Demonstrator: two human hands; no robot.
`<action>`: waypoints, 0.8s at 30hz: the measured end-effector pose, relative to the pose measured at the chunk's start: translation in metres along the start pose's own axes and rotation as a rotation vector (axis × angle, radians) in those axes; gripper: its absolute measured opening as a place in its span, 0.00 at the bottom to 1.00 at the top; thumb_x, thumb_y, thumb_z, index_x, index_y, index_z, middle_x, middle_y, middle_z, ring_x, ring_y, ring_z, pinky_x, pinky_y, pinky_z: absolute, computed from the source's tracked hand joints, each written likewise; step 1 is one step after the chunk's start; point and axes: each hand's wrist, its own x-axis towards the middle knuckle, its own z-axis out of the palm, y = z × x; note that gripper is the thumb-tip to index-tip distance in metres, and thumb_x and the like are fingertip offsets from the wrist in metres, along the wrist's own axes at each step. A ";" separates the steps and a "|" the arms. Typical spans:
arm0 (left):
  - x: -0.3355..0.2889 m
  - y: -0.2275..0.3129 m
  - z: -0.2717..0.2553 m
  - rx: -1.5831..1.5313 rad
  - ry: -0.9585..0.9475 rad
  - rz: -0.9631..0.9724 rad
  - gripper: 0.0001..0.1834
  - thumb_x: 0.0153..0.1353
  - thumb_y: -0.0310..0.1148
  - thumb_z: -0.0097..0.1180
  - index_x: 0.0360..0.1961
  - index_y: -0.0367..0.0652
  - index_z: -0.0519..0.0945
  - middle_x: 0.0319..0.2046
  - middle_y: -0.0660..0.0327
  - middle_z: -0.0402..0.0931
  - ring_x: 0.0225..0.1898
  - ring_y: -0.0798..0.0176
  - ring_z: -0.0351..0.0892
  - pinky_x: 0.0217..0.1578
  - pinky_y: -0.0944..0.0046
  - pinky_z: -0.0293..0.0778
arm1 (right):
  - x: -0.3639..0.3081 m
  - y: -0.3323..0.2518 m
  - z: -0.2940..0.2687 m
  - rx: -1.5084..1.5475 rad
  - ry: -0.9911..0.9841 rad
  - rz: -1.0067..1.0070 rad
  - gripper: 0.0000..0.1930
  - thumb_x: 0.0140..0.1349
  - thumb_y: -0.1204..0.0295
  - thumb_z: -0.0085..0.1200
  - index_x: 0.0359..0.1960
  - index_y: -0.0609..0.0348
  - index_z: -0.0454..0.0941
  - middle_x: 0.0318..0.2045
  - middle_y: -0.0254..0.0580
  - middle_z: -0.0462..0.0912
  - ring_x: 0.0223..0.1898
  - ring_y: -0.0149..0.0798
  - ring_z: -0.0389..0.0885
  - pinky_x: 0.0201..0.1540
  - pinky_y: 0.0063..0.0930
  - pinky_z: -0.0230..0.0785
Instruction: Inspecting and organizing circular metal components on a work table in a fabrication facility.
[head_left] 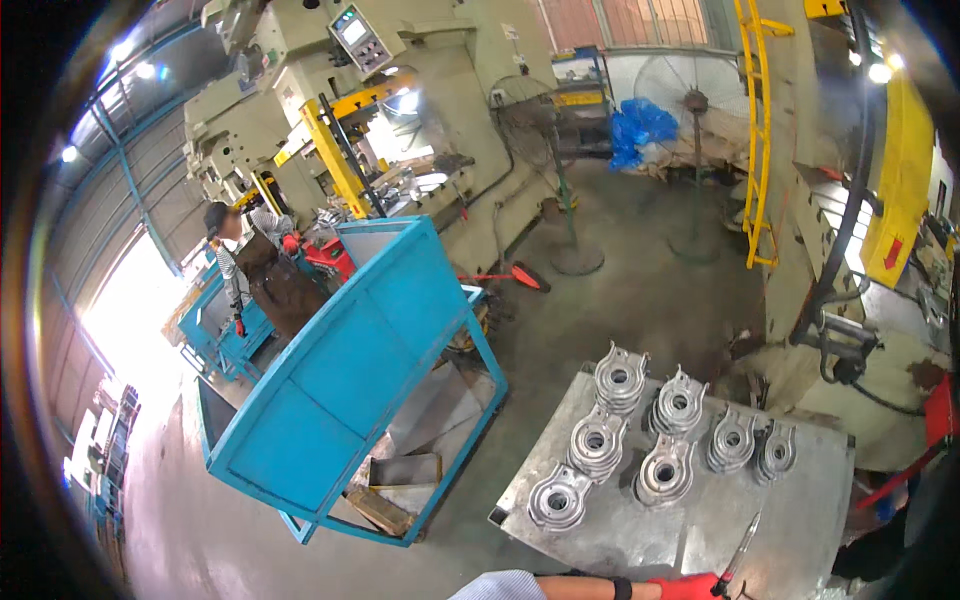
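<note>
At the lower edge my left hand (688,587), in a red glove with a dark band at the wrist, reaches in from the left. Its fingers are closed around a slim tool (741,552) with a silver, pointed shaft and a dark-and-red grip end; the exact kind is unclear. The tool points up and away over a metal-topped table (610,535). Several stacks of ring-shaped metal parts with lugs stand beyond the hand, among them a front-left stack (558,498), a middle stack (664,474) and a small right stack (776,451). My right hand is outside the picture.
A blue metal cart (340,370) stands left of the table, with boxes on its lower shelf. Behind it a person (265,260) in an apron stands near press machines (420,120). Pedestal fans (695,105) and a yellow ladder (757,140) are farther back. Machinery (850,340) borders the right.
</note>
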 end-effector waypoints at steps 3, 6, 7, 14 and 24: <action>0.005 0.017 -0.005 -0.325 0.021 -0.503 0.15 0.56 0.40 0.50 0.21 0.40 0.78 0.19 0.59 0.78 0.21 0.66 0.74 0.25 0.62 0.70 | -0.007 0.013 0.004 -0.007 -0.005 0.009 0.18 0.59 0.73 0.55 0.52 0.62 0.74 0.42 0.43 0.80 0.42 0.40 0.79 0.44 0.32 0.71; -0.004 -0.022 0.012 0.247 0.000 0.164 0.15 0.59 0.36 0.46 0.20 0.41 0.75 0.16 0.62 0.74 0.20 0.69 0.70 0.24 0.62 0.67 | -0.015 0.018 0.007 0.007 -0.008 0.006 0.18 0.58 0.73 0.55 0.52 0.62 0.74 0.42 0.43 0.80 0.41 0.40 0.79 0.43 0.32 0.71; 0.002 0.026 -0.011 -0.374 -0.012 -0.405 0.14 0.59 0.36 0.47 0.20 0.40 0.74 0.17 0.62 0.73 0.20 0.70 0.69 0.24 0.62 0.67 | -0.021 0.025 0.005 -0.012 -0.003 0.016 0.19 0.58 0.73 0.55 0.52 0.62 0.74 0.42 0.43 0.80 0.41 0.40 0.79 0.43 0.32 0.71; 0.002 -0.025 0.006 -0.111 -0.049 -0.225 0.15 0.60 0.40 0.48 0.24 0.39 0.75 0.18 0.56 0.71 0.22 0.63 0.70 0.28 0.62 0.68 | -0.041 0.042 -0.015 0.047 0.040 0.034 0.19 0.57 0.73 0.55 0.52 0.62 0.74 0.42 0.43 0.80 0.41 0.41 0.79 0.43 0.32 0.71; 0.005 0.002 0.002 0.115 -0.037 -0.145 0.09 0.54 0.37 0.53 0.25 0.43 0.73 0.19 0.55 0.72 0.22 0.55 0.72 0.26 0.57 0.70 | -0.032 0.059 -0.032 0.060 0.071 -0.025 0.20 0.56 0.73 0.55 0.52 0.62 0.74 0.41 0.44 0.80 0.40 0.42 0.79 0.42 0.33 0.71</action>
